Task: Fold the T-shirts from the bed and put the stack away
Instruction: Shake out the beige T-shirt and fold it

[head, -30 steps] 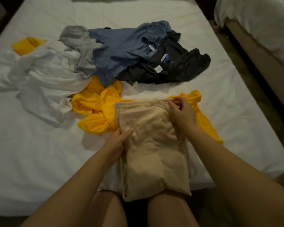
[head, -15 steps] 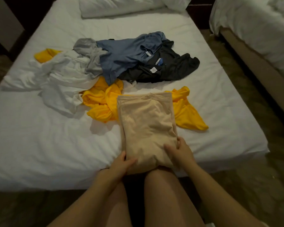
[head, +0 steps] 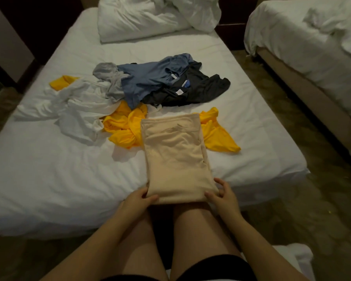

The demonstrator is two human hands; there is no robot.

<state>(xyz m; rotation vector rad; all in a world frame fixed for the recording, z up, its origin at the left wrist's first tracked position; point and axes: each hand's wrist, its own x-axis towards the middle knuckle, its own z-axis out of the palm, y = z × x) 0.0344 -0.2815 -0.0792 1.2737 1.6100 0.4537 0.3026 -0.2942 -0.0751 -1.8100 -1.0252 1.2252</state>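
One beige T-shirt [head: 174, 155], folded into a long smooth rectangle, lies at the near edge of the bed [head: 49, 179], overlapping a yellow shirt [head: 126, 130]; left grip [head: 137, 200] and right grip [head: 223, 196] each pinch a near corner.

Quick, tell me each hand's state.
Left hand: grips the beige shirt, near left corner.
Right hand: grips its near right corner.
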